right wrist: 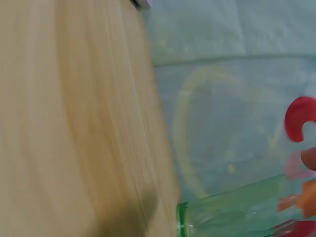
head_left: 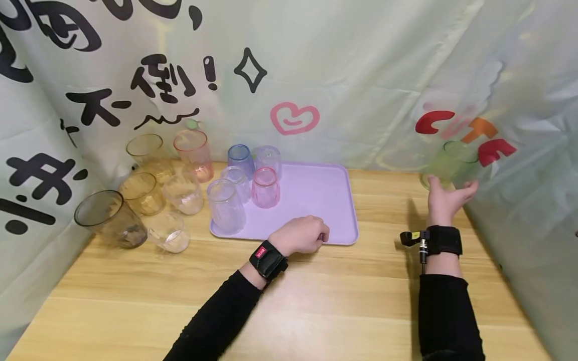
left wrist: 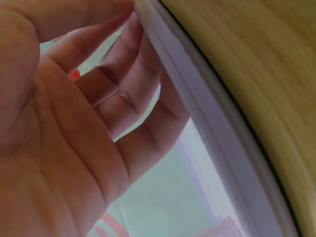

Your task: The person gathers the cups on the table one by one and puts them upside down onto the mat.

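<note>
My left hand (head_left: 300, 234) is at the front edge of a lilac tray (head_left: 316, 200). In the left wrist view its bent fingers (left wrist: 148, 131) and thumb pinch the tray's rim (left wrist: 217, 133). On the tray's left half stand several tumblers: a blue glass (head_left: 241, 161), a purple glass (head_left: 273, 156), a pink glass (head_left: 266, 189) and two clear ones. At the back right, my right hand (head_left: 442, 200) is spread with thumb and fingers apart, right at a green glass (head_left: 444, 163). The right wrist view has this green glass (right wrist: 237, 207) low in frame, a fingertip beyond it.
Left of the tray stand several more glasses: a grey glass (head_left: 110, 220), an amber glass (head_left: 142, 193), a taller amber one behind, a tall pink glass (head_left: 196, 155) and two clear ones. A printed cloth (head_left: 361, 75) hangs around the wooden table (head_left: 343, 301) at back and sides.
</note>
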Demonstrator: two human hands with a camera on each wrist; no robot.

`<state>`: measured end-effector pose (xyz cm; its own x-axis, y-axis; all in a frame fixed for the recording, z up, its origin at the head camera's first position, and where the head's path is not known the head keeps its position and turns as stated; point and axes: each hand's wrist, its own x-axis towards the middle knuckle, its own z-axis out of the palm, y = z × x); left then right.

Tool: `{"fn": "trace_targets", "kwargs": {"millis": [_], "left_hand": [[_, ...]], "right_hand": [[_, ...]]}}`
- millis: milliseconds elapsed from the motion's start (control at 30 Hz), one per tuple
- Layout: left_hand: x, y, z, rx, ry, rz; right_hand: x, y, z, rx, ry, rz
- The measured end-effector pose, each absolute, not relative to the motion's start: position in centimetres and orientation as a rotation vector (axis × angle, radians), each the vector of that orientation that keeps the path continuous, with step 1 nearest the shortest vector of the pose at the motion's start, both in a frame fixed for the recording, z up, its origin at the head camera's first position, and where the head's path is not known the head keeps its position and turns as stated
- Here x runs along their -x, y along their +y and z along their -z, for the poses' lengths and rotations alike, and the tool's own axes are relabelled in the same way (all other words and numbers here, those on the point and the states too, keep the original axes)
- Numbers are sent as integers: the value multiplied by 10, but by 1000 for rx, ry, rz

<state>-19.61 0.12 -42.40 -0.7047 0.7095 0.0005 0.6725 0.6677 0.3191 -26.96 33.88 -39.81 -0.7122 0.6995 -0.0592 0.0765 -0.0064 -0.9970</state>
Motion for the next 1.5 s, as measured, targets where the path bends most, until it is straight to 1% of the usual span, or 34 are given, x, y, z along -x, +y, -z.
{"fn": "trace_targets", "kwargs": {"millis": [267,500,700,1000,1100,1300,1500], "left_hand": [[196,2,426,-1140,2750,-445],[196,1,425,-1124,2753,-441],[195,3,425,-1128,2737,-440],[197,1,426,-1116,2740,-454],[196,1,424,-1131,2734,-465],[195,2,423,-1148,2740,-464],[195,2,421,-1140,2746,-447]], "right_hand": [[298,365,392,868,-1798,-1878],[319,377,394,907,-1861,-1758],[325,388,404,913,-1907,-1662],[324,392,408,851,-1871,-1755],[317,387,406,849,-1810,-1824],[300,366,401,773,-1741,-1892],[280,334,393,647,-1645,-2042]]}}
